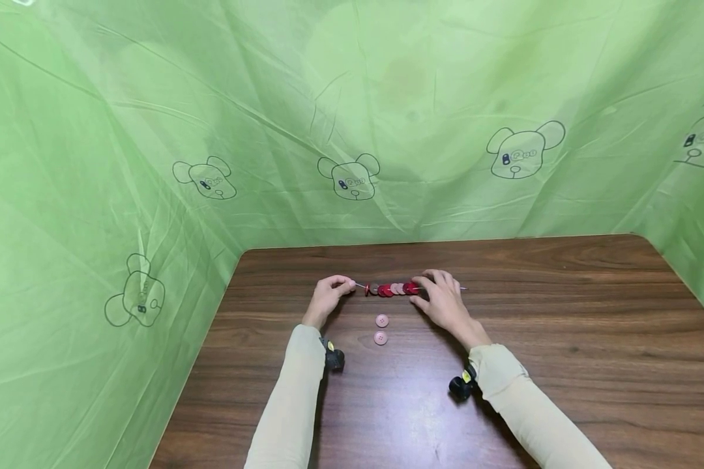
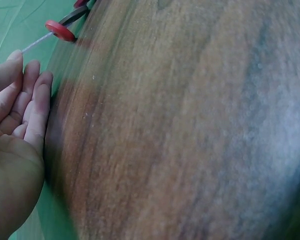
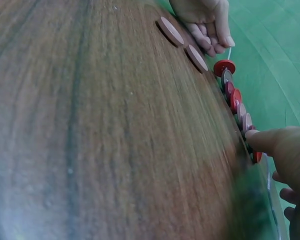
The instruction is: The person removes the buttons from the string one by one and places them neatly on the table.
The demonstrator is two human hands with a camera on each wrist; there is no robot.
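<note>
One button string (image 1: 385, 290), long axis left to right

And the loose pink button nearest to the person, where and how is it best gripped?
Probably pinch the nearer pink button by its left and right rim, coming from above: it lies flat on the table, and the farther pink button sits just beyond.
</note>
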